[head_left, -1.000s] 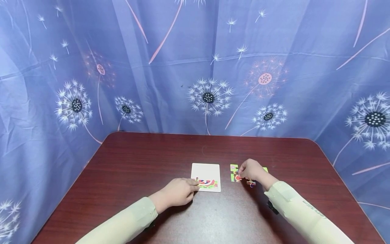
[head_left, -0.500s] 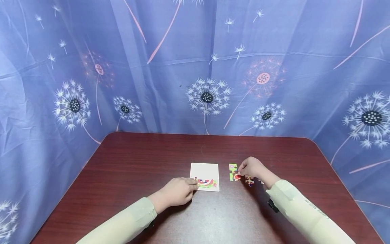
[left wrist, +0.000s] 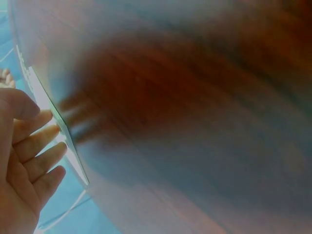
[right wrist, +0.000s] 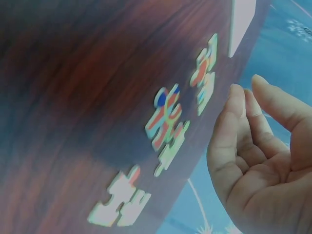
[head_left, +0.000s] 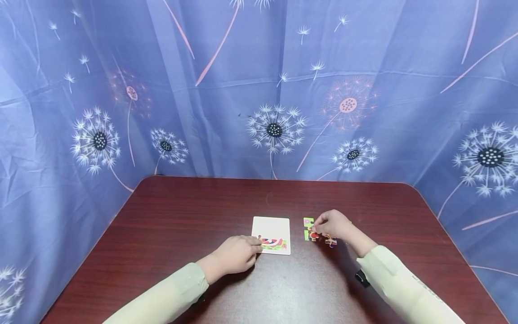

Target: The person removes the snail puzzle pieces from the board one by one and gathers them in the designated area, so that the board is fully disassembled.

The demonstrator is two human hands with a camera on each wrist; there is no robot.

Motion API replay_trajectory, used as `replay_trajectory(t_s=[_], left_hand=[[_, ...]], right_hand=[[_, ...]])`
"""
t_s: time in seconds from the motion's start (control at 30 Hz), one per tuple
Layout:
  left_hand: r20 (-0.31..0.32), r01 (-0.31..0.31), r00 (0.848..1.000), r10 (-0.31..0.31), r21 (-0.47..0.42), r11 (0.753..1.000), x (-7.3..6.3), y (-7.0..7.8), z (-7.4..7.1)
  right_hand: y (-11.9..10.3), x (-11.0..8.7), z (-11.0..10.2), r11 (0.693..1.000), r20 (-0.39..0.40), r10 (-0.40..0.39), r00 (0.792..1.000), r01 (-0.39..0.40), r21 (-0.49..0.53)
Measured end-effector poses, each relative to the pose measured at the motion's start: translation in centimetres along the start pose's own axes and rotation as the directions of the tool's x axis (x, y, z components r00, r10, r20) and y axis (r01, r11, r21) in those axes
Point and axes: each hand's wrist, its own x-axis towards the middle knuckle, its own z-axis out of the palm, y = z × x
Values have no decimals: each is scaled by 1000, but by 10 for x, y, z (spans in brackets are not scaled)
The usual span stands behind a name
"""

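A white square puzzle board (head_left: 270,227) lies on the table, with a colourful row of jigsaw pieces (head_left: 274,243) along its near side. My left hand (head_left: 238,254) rests on the board's near left corner, fingers fairly straight; the left wrist view shows its fingertips against the board's edge (left wrist: 73,152). My right hand (head_left: 337,225) hovers over loose jigsaw pieces (head_left: 309,221) right of the board. In the right wrist view its fingers (right wrist: 229,126) bend toward the thumb, with a small gap and nothing seen between the tips. Part of the pieces is hidden under this hand in the head view.
The right wrist view shows loose pieces in several small clusters, one with a blue and red pattern (right wrist: 165,117) and a pale one (right wrist: 117,202). The dark red wooden table (head_left: 194,202) ends at a blue dandelion-print curtain (head_left: 226,126).
My right hand stays over the loose pieces with only slight shifts of the wrist and fingers. The left hand keeps its place on the board. The head view has shifted slightly.
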Motion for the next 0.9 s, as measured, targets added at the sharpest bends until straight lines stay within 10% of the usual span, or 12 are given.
replay_trajectory(t_s=[0.9], left_hand=[[-16, -17, 1000, 17, -48, 999, 3, 1, 0]], right_hand=[[-5, -15, 39, 963, -37, -114, 993, 120, 243]])
